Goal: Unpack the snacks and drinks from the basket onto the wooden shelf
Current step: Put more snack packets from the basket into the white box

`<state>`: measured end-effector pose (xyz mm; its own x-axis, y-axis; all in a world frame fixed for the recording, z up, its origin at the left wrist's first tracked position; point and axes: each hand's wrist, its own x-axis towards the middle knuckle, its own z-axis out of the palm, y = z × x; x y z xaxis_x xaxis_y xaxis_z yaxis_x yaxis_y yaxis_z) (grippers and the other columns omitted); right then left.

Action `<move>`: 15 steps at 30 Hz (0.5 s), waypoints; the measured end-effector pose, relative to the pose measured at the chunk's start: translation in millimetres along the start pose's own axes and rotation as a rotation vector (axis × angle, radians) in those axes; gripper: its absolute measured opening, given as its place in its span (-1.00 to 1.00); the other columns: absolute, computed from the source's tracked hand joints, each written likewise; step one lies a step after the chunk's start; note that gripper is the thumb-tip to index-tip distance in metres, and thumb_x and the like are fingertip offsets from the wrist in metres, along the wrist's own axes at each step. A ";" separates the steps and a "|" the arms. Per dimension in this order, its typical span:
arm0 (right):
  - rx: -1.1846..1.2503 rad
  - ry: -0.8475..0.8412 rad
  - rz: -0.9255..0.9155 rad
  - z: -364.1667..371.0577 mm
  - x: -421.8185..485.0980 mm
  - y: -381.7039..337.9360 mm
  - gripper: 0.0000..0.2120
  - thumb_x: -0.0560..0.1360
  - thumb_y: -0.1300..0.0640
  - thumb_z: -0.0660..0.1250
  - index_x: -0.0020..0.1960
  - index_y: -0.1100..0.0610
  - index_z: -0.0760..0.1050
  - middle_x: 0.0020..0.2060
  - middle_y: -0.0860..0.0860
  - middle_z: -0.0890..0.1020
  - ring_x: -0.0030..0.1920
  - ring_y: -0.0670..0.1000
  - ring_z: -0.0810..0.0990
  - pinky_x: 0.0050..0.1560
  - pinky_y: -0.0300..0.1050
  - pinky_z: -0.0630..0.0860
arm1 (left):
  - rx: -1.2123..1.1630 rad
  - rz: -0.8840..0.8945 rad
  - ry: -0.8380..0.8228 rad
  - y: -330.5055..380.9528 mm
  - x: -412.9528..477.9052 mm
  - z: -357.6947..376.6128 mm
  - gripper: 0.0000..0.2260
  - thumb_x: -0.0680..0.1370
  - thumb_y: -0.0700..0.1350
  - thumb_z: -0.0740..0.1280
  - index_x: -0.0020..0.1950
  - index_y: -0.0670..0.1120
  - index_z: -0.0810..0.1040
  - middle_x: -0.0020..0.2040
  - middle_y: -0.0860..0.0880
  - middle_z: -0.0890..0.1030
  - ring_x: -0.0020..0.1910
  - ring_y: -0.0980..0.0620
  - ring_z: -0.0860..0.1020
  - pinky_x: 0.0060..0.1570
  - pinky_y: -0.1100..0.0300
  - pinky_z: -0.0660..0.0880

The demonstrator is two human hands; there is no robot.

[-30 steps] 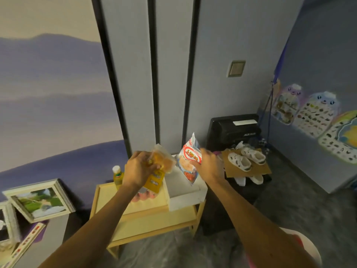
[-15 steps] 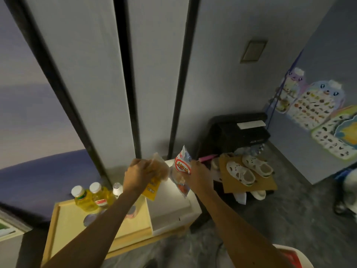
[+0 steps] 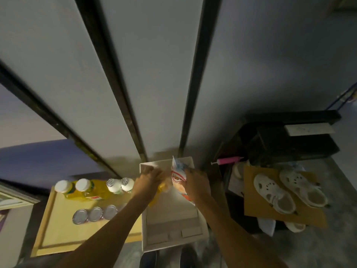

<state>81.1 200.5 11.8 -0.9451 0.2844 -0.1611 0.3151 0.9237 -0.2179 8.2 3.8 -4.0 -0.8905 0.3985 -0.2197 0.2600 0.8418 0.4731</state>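
On the wooden shelf [image 3: 58, 231] at left we see 2 yellow drink bottles [image 3: 96, 192], 2 small white bottles [image 3: 116, 187] and 3 cans [image 3: 94, 214]. Our left hand [image 3: 147, 180] curls round a yellow snack packet [image 3: 158, 193] above the white basket [image 3: 173, 242]. Our right hand [image 3: 195, 184], just beside it, grips a red-and-white snack bag [image 3: 177, 176]. Farther right, 2 white clogs [image 3: 274, 192] rest on cardboard [image 3: 309, 215].

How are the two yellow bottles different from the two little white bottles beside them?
The yellow bottles are bigger and you can see yellow drink inside them. The little white bottles are smaller and mostly white. The yellow bottles stand at the left end of the row, and the little white bottles stand nearer the basket. All four stand upright with pale caps along the back of the wooden shelf.
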 end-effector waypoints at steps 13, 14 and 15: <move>-0.106 -0.039 -0.035 7.1 -3.0 1.9 -0.33 0.55 -0.28 0.43 0.53 0.02 0.38 0.47 0.04 0.51 0.49 0.12 0.42 0.54 0.11 0.32 | 0.194 0.065 -0.093 2.1 -1.4 -4.5 -0.66 0.65 0.01 0.40 0.44 0.11 0.55 0.50 0.00 0.48 0.35 -0.14 0.59 0.19 -0.02 0.58; -0.097 -0.034 -0.033 0.0 -6.5 0.7 -0.33 0.57 -0.28 0.41 0.54 0.03 0.37 0.48 0.04 0.50 0.51 0.12 0.41 0.54 0.11 0.33 | 0.186 0.060 -0.091 5.0 -2.7 -12.9 -0.64 0.68 0.05 0.36 0.48 0.11 0.51 0.53 0.01 0.44 0.38 -0.13 0.57 0.23 -0.01 0.56; -0.093 -0.035 -0.034 -8.0 -10.6 -0.4 -0.34 0.58 -0.28 0.39 0.55 0.04 0.35 0.49 0.04 0.49 0.51 0.12 0.40 0.54 0.10 0.34 | 0.174 0.054 -0.088 7.2 -4.6 -22.1 -0.62 0.69 0.08 0.33 0.51 0.10 0.48 0.56 0.02 0.42 0.41 -0.11 0.55 0.28 0.00 0.54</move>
<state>90.3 199.1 21.2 -0.9509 0.2451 -0.1891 0.2722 0.9529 -0.1335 5.8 -0.1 19.2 -0.8392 0.4688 -0.2755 0.3740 0.8655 0.3333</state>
